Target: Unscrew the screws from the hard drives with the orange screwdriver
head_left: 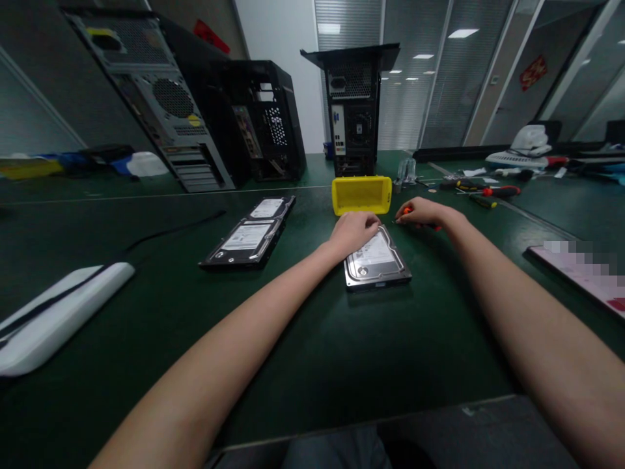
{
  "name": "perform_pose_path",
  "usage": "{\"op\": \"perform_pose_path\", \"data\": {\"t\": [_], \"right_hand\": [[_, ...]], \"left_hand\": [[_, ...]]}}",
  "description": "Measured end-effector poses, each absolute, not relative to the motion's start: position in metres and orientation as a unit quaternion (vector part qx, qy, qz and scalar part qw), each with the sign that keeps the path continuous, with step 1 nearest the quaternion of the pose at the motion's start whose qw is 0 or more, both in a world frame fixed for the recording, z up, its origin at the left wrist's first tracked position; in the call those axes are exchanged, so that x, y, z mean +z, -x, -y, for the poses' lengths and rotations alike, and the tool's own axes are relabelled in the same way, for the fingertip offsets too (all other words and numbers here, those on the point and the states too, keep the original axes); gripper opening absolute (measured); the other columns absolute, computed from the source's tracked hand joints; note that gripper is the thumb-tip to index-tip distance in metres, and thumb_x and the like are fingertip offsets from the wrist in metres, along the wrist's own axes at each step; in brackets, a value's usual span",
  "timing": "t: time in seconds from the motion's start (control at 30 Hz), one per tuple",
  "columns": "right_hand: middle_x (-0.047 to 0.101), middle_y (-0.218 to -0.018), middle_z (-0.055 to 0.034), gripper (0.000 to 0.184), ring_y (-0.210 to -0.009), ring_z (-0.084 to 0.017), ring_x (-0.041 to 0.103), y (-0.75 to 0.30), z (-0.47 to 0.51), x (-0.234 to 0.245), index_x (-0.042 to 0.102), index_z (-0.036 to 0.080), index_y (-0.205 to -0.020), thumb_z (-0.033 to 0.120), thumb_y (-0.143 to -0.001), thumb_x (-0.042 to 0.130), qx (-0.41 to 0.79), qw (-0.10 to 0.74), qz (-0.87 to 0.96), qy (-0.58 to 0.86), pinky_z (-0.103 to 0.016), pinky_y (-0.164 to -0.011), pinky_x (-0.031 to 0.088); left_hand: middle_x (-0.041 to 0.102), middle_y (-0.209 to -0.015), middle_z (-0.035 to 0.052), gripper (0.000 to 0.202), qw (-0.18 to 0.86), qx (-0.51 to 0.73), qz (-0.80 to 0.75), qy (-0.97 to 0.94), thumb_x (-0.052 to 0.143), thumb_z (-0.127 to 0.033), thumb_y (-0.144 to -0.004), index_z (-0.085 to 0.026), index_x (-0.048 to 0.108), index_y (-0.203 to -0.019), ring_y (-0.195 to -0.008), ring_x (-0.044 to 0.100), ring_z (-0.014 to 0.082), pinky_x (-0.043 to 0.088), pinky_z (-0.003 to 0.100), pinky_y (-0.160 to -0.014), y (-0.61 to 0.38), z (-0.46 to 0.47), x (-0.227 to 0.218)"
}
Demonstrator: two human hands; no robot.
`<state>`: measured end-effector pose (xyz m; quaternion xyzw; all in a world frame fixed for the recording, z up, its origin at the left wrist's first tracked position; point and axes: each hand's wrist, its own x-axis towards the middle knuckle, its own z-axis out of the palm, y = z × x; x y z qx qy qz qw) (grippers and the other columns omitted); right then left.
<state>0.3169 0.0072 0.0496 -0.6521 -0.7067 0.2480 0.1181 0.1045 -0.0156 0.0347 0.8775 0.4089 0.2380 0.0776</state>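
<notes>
A silver hard drive with a white label lies flat on the green table in front of me. My left hand is over its far left part, fingers curled at the far edge and hiding that end. Just right of the drive, my right hand is closed around a screwdriver with a red and orange handle, mostly covered by the fingers. Beyond my left hand a yellow plastic bin rests on its side, its opening facing me.
Two more hard drives lie end to end at left. Computer cases stand at the back. A white object with a black cord is at far left. Pliers and screwdrivers lie at right, near a pink flat box.
</notes>
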Motion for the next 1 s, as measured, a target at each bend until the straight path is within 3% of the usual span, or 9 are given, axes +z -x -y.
{"op": "perform_pose_path", "data": {"t": [0.2, 0.37, 0.57, 0.8, 1.0], "right_hand": [[0.064, -0.080, -0.0053, 0.026, -0.047, -0.007, 0.054, -0.311, -0.009, 0.035, 0.066, 0.014, -0.105, 0.026, -0.082, 0.061, 0.207, 0.159, 0.740, 0.620, -0.018, -0.044, 0.042], [0.063, -0.068, -0.0044, 0.019, -0.045, -0.007, 0.053, -0.307, -0.007, 0.034, 0.068, 0.011, -0.093, 0.023, -0.081, 0.061, 0.174, 0.166, 0.738, 0.631, -0.018, -0.045, 0.044], [0.061, -0.060, -0.0034, 0.025, -0.044, -0.009, 0.052, -0.317, -0.008, 0.031, 0.069, 0.011, -0.099, 0.026, -0.080, 0.064, 0.258, 0.196, 0.715, 0.619, -0.019, -0.041, 0.043], [0.060, -0.060, -0.0036, 0.017, -0.047, -0.007, 0.051, -0.323, -0.013, 0.024, 0.072, 0.010, -0.088, 0.022, -0.076, 0.066, 0.293, 0.243, 0.698, 0.607, -0.017, -0.042, 0.041], [0.051, -0.052, 0.0019, 0.016, -0.044, -0.005, 0.042, -0.306, -0.003, 0.042, 0.066, 0.011, -0.079, 0.027, -0.075, 0.070, 0.409, 0.316, 0.668, 0.536, -0.016, -0.038, 0.033]], "left_hand": [[0.072, -0.100, 0.0085, 0.030, 0.070, 0.237, -0.407, -0.880, 0.048, -0.029, -0.088, -0.017, 0.072, -0.101, -0.089, 0.065, 0.0205, 0.047, 0.030, -0.078, -0.104, 0.016, 0.035], [0.072, -0.100, 0.0090, 0.029, 0.072, 0.239, -0.408, -0.878, 0.049, -0.028, -0.087, -0.016, 0.072, -0.100, -0.088, 0.065, 0.0200, 0.047, 0.029, -0.078, -0.104, 0.015, 0.034], [0.072, -0.099, 0.0093, 0.029, 0.071, 0.235, -0.408, -0.879, 0.048, -0.027, -0.087, -0.015, 0.072, -0.099, -0.088, 0.065, 0.0203, 0.047, 0.029, -0.076, -0.106, 0.017, 0.037], [0.071, -0.100, 0.0096, 0.030, 0.068, 0.228, -0.406, -0.882, 0.048, -0.028, -0.087, -0.015, 0.071, -0.101, -0.090, 0.064, 0.0205, 0.047, 0.029, -0.078, -0.106, 0.018, 0.038], [0.072, -0.096, 0.0085, 0.028, 0.070, 0.231, -0.412, -0.879, 0.048, -0.028, -0.087, -0.017, 0.072, -0.098, -0.088, 0.065, 0.0206, 0.047, 0.030, -0.077, -0.106, 0.020, 0.039]]}}
